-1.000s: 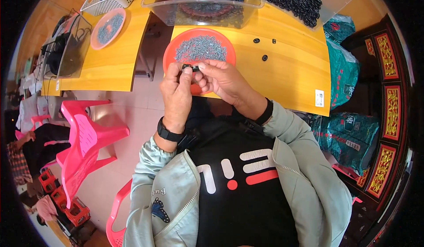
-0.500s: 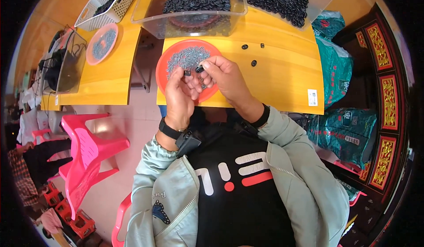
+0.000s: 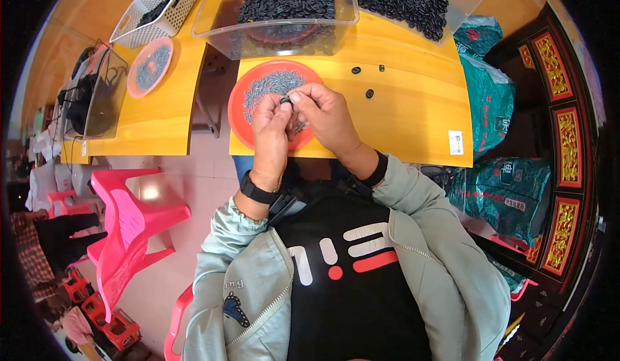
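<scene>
A small black ring (image 3: 285,101) is pinched between the fingertips of the left hand (image 3: 271,128) and the right hand (image 3: 326,115), both closed on it. It is held directly above the orange plate (image 3: 242,106) of small grey metal pieces (image 3: 271,83); three loose black rings (image 3: 369,93) lie to the right on the yellow table (image 3: 413,115).

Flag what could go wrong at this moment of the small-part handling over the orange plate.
The small black ring is pinched only between fingertips of the left hand and right hand; it could slip into the grey pieces on the orange plate. Three loose rings lie on the yellow table and might get knocked off.
</scene>
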Action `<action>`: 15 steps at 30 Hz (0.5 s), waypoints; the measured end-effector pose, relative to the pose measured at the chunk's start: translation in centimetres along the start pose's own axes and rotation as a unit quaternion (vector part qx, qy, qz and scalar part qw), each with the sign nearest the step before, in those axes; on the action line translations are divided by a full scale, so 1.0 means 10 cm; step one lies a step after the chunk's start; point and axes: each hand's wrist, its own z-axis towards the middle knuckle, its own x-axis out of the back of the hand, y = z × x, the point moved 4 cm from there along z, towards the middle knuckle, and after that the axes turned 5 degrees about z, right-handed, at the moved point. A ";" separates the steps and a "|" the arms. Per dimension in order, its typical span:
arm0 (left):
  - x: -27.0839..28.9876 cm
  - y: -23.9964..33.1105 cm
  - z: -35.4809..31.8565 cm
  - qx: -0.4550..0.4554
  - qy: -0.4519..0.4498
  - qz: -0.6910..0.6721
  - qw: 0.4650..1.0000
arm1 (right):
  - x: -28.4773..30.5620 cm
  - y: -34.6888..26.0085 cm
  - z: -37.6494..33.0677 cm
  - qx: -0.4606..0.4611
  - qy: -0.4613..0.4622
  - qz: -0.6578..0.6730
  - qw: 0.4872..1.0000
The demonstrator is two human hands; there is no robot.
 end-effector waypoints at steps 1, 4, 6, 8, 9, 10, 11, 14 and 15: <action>0.02 0.03 -0.02 -0.008 0.001 0.028 1.000 | 0.01 0.01 0.01 -0.002 -0.012 -0.017 1.000; 0.17 0.10 -0.01 -0.079 -0.009 0.197 0.977 | 0.03 -0.01 0.02 -0.016 -0.054 -0.035 0.998; 0.22 0.19 -0.04 -0.137 -0.020 0.333 0.933 | 0.03 0.01 0.01 -0.028 -0.084 -0.036 0.995; 0.21 0.27 -0.09 -0.148 -0.032 0.534 0.832 | 0.02 0.02 0.00 0.003 -0.120 -0.043 0.992; 0.21 0.30 -0.11 -0.146 -0.032 0.534 0.832 | 0.04 0.02 0.01 0.001 -0.121 -0.042 0.992; 0.19 0.33 -0.13 -0.153 -0.044 0.556 0.816 | 0.05 0.00 0.02 -0.006 -0.149 -0.102 0.984; 0.18 0.34 -0.15 -0.160 -0.057 0.578 0.798 | 0.05 -0.01 0.02 -0.013 -0.175 -0.162 0.971; 0.24 0.36 -0.16 -0.142 -0.087 0.557 0.814 | -0.04 -0.14 0.01 0.068 -0.193 -0.272 0.940; 0.26 0.38 -0.15 -0.142 -0.087 0.556 0.814 | -0.04 -0.13 0.02 0.068 -0.193 -0.272 0.940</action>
